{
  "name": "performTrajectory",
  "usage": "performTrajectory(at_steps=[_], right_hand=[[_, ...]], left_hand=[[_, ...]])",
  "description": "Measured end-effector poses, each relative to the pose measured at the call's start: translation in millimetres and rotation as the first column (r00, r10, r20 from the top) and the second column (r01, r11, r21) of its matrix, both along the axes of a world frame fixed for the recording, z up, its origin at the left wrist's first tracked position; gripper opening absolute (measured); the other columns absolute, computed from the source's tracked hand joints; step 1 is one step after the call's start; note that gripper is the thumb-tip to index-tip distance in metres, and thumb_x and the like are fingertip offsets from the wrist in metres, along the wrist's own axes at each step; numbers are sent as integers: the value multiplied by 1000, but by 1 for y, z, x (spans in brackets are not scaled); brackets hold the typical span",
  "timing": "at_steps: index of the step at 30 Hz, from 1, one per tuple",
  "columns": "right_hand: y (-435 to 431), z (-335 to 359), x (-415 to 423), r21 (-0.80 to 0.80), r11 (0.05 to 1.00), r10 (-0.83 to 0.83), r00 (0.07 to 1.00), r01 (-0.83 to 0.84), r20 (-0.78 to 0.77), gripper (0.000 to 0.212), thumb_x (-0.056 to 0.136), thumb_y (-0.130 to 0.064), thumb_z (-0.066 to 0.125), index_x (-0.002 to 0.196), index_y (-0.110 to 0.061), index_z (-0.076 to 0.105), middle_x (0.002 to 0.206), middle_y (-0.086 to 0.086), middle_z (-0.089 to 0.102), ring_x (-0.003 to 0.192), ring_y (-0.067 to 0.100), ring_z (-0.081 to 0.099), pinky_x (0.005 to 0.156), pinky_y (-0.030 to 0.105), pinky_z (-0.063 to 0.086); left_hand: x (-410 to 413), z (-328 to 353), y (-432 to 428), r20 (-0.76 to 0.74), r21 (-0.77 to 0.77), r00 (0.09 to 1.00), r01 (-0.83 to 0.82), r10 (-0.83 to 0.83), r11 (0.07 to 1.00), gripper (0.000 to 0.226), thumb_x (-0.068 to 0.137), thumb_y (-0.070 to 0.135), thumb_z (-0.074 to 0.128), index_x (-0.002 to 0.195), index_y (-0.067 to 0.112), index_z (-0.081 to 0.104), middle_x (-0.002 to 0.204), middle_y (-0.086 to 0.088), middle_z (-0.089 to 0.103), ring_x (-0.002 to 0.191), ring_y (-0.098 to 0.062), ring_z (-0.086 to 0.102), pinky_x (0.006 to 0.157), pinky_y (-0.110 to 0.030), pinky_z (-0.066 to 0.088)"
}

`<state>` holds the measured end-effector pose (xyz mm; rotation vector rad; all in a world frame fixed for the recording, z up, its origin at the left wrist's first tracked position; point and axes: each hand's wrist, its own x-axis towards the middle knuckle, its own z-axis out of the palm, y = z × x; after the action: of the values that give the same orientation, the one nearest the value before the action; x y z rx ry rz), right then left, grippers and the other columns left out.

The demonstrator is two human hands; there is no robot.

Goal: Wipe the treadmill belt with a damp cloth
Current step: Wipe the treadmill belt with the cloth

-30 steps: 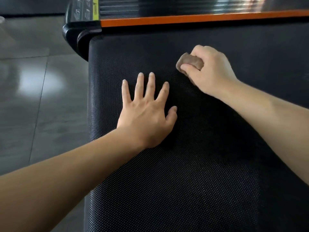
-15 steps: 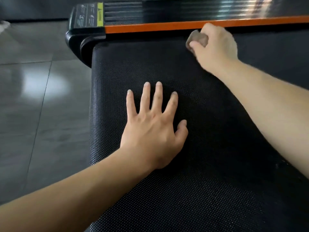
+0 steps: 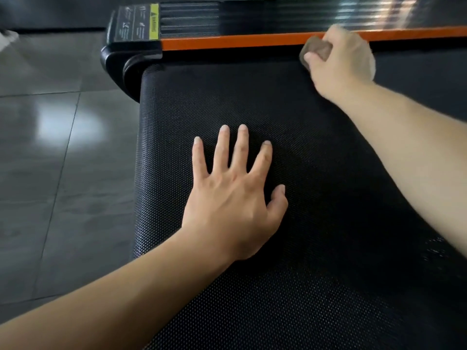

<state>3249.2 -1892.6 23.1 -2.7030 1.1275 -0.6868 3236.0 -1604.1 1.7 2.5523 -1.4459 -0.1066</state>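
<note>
Gripping a balled brown cloth (image 3: 316, 49), the right hand (image 3: 338, 64) presses it at the belt's (image 3: 316, 188) far edge beside the orange rail (image 3: 227, 42), the left hand (image 3: 232, 198) lying flat, fingers spread (wiping looks under way, much belt likely left).

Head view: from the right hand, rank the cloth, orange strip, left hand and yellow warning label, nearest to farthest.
1. Cloth, gripped in the right hand itself.
2. Orange strip, just beyond the knuckles, bordering the belt.
3. Left hand, flat on the belt, nearer the camera.
4. Yellow warning label, at the far left corner.
</note>
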Motion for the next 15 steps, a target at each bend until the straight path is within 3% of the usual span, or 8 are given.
performTrajectory(at_steps=[2,4,7,9,15], right_hand=[[10,-4,-13,29,988,154,988,-154,-8,31,95,-44,62,110,-17,61,105,1,62,96,22,57,78,38,46],[7,-1,-26,18,979,202,978,-201,-48,33,96,-44,60,108,-14,60,102,3,62,93,23,55,77,39,46],[-17,8,-30,13,1000,-20,999,21,-34,34,98,-43,56,118,-15,60,116,10,66,108,32,60,86,42,47],[-17,10,-30,31,996,-78,997,78,-19,34,98,-42,56,121,-17,60,121,10,66,113,33,60,91,43,47],[6,2,-61,64,984,172,983,-167,-69,29,96,-44,58,98,-15,56,95,5,58,88,27,54,75,40,45]], left_hand=[[0,1,0,2,-9,1000,-6,6,1000,75,96,64,22,161,27,20,171,-12,5,157,-33,-6,123,-61,-6],[0,1,-1,2,-11,1000,-12,12,1000,75,96,64,22,161,27,21,171,-11,6,157,-32,-6,123,-61,-6],[-1,1,-1,3,-7,1000,-8,8,1000,75,96,64,22,161,27,20,171,-10,6,157,-32,-5,123,-60,-6],[-1,1,-1,9,-3,1000,-9,9,1000,75,96,64,22,161,27,21,171,-10,6,157,-32,-5,123,-60,-5],[-1,2,-2,8,13,1000,-20,19,1000,76,95,65,20,161,29,20,171,-9,6,157,-31,-5,124,-60,-6]])
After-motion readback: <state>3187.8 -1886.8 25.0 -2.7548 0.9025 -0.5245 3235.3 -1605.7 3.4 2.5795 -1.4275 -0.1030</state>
